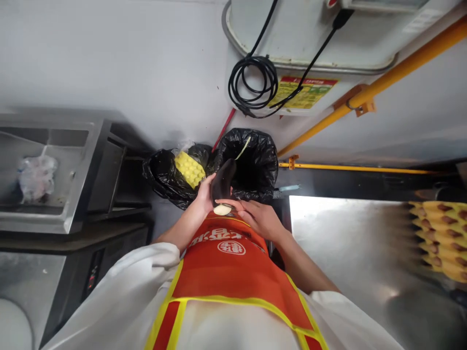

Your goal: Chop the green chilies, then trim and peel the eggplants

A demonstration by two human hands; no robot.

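My left hand (205, 194) is wrapped round a dark purple eggplant (223, 181), which tilts up and away from me. Its near end shows a pale cut face (222, 209). My right hand (258, 216) is closed on what looks like a peeler (230, 202), slim and orange-pink, lying across the eggplant near that cut end; its blade cannot be made out. Just beyond the hands stands a bin lined with a black bag (268, 146). A thin pale green strip (243, 148) shows over the bin's opening.
Left of the bin, a second black bag (155, 172) holds a yellow egg tray (189, 169). A metal sink (78, 187) with a plastic bag (38, 177) is at far left. On the right, egg trays (440, 238) sit on a steel counter (324, 238). Yellow pipes (330, 119) run along the wall.
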